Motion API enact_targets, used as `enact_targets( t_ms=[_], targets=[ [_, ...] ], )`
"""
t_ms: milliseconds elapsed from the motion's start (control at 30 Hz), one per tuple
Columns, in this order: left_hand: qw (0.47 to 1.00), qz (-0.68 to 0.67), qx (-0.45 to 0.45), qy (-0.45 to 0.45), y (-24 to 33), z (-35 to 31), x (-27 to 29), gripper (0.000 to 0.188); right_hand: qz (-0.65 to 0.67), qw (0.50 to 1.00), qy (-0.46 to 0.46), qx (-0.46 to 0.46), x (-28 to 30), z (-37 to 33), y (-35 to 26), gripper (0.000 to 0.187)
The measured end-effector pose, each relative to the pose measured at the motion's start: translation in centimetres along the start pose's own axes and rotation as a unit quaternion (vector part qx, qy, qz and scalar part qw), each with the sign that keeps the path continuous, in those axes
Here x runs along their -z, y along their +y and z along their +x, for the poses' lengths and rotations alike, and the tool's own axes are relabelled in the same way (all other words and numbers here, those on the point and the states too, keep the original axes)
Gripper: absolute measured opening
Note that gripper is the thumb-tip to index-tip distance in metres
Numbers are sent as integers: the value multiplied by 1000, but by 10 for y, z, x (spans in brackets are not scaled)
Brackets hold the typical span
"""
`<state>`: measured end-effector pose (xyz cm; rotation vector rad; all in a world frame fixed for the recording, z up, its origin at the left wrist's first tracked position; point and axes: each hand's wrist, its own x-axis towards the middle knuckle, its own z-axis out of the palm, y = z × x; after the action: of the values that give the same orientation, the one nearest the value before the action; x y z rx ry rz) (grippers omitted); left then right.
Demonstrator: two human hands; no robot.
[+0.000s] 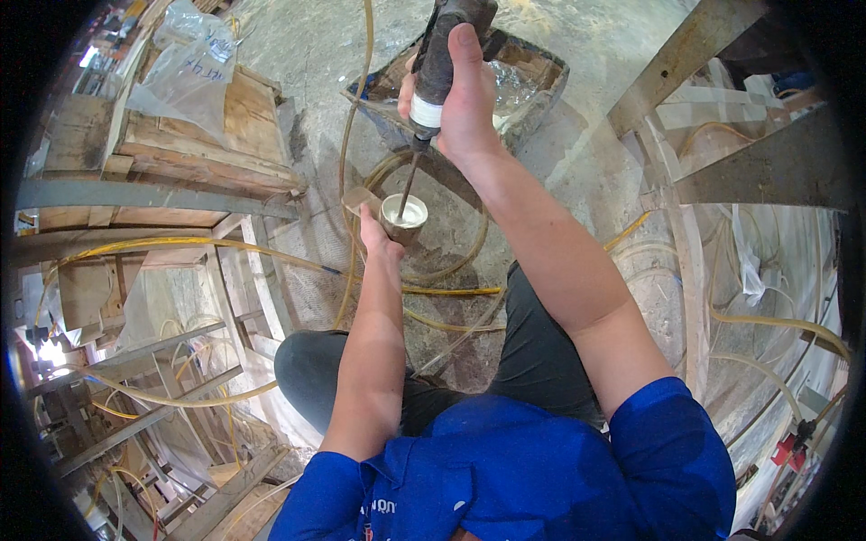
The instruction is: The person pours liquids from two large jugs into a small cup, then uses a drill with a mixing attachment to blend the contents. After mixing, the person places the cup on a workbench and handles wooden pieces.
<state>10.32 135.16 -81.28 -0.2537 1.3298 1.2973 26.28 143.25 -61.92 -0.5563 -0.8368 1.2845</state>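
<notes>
My right hand point(471, 108) is wrapped round the dark body of a drill point(437, 72), thumb up along its top. A band of white tape point(425, 114) circles the tool near its chuck. From the chuck a thin metal rod point(409, 185) slants down into a small cup point(401, 236). White liquid point(410, 215) is in the cup, around the rod's lower end, which is hidden. My left hand point(377, 236) is closed on the cup's side and keeps it tilted slightly. Beside those fingers shows a flat, translucent brownish piece point(361, 200); whether I hold it cannot be made out.
Beyond the drill, a shallow dirty box point(541, 95) sits on the concrete floor point(577, 180). A coiled hose point(478, 248) and yellow hoses point(451, 290) lie below the cup. Wooden crates point(198, 144) and frames stand left; a metal frame point(686, 243) rises right.
</notes>
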Motion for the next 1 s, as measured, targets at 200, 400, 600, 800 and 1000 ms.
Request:
enact_targets(
  t_ms=[200, 400, 600, 800, 1000],
  targets=[
    [1000, 15, 0, -16, 4, 10, 13, 58, -8, 1000, 7, -4, -8, -4, -1, 69],
    [999, 19, 15, -24, -1, 4, 4, 60, -12, 1000, 22, 6, -3, -4, 1, 67],
    [1000, 19, -4, 4, -1, -7, -2, 61, -3, 999, 26, 26, -3, -3, 2, 63],
    [1000, 20, 3, -8, 0, -11, -7, 60, -11, 999, 26, 35, 0, -3, 2, 59],
    [1000, 3, -14, -27, 6, -4, 3, 61, -28, 999, 14, 38, -5, -6, 1, 59]
  ],
)
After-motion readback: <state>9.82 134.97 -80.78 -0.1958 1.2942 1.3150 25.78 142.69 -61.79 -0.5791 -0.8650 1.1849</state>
